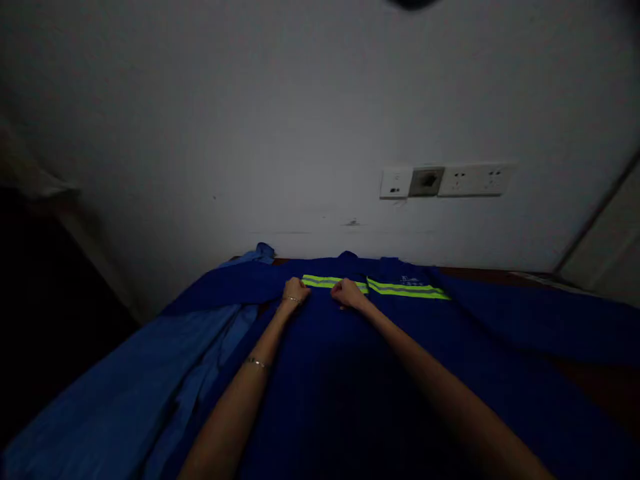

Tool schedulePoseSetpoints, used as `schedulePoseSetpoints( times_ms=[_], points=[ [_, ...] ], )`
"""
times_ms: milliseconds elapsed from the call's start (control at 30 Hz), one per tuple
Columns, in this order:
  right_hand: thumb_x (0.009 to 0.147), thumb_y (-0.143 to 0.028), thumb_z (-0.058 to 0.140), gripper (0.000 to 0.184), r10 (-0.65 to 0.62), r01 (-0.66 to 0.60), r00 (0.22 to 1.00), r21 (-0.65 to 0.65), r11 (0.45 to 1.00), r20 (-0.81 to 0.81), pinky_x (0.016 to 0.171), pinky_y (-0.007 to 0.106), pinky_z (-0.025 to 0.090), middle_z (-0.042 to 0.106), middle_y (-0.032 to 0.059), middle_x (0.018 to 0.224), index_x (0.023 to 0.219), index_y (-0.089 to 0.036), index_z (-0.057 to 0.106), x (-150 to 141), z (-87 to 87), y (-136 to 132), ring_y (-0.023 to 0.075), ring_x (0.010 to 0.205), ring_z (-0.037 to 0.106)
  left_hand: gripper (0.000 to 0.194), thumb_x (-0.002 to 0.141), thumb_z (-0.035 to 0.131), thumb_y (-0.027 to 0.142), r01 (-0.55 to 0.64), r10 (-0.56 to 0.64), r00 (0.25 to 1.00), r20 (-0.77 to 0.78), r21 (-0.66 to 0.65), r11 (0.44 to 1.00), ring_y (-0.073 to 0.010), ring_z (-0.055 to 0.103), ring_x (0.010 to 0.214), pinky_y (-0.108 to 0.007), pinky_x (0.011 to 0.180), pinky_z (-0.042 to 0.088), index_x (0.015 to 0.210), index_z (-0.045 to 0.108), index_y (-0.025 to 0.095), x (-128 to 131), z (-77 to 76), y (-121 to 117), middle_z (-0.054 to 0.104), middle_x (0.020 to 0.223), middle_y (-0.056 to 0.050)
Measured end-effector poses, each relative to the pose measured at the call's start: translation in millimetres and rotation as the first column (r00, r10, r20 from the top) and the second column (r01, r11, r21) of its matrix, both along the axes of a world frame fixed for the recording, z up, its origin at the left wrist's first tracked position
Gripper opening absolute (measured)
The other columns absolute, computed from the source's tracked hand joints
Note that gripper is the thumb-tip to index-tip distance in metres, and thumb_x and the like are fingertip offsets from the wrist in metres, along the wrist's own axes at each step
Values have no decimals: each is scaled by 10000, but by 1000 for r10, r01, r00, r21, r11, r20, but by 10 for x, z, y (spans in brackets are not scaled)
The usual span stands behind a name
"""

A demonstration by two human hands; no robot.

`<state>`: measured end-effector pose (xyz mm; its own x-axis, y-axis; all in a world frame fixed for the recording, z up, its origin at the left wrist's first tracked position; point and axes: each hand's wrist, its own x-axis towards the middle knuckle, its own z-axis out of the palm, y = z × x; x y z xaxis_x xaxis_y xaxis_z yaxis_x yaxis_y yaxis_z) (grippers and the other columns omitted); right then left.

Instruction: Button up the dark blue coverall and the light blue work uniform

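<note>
Forearms span the blue jacket beneath left hand and right hand; fingers together.

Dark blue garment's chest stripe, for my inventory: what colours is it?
The chest stripe is yellow-green with a grey middle band, as the head view shows.

Dim room, light weak, brightest on the wall around the middle and fading to near black at my lower left. Plain pale grey-white wall fills most of what I face. Row of wall plates to my right: white socket plate, a darker grey plate next to it, then a wide white socket panel. Dark scuff mark below and left of them, faint smudgy lines low down. Reddish-brown wooden surface shows along the wall's foot. Pale panel at far right, slanted dark edge.
</note>
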<state>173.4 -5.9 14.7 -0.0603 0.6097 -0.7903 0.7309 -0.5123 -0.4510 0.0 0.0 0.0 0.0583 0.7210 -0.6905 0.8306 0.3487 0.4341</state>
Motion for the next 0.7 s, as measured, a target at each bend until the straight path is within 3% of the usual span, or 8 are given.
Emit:
schedulePoseSetpoints(
  times_ms=[133,300,533,700],
  points=[
    [617,-78,552,99,-27,27,1000,-29,999,2,342,128,357,570,-6,510,662,-104,636,-63,-61,67,73,349,502,190,646,597,184,83,-80,989,127,-15,996,-131,590,678,-180,602,416,793,701,120,98,10,-17,667,730,-35],
    [575,-68,587,57,-70,69,998,-94,993,-4,363,157,409,558,-8,475,591,-120,606,-122,-83,122,99,366,524,254,628,575,147,342,-333,907,258,11,940,-119,556,634,-185,581,409,854,692,153,153,9,-66,648,713,-4],
    [581,-52,572,109,-150,141,988,-175,974,-42,410,168,460,547,-13,425,516,-136,549,-100,-75,147,116,405,559,243,719,543,313,547,-560,829,13,191,815,-197,577,847,-260,684,438,921,656,241,109,168,-89,606,959,-38],
    [575,-53,565,133,-183,162,980,-219,962,-79,418,168,467,535,-19,409,486,-139,517,-67,-94,156,110,394,551,227,799,435,224,651,-641,757,-125,224,725,-188,590,823,-258,652,442,908,634,216,184,280,-137,597,947,-55]
  ],
)
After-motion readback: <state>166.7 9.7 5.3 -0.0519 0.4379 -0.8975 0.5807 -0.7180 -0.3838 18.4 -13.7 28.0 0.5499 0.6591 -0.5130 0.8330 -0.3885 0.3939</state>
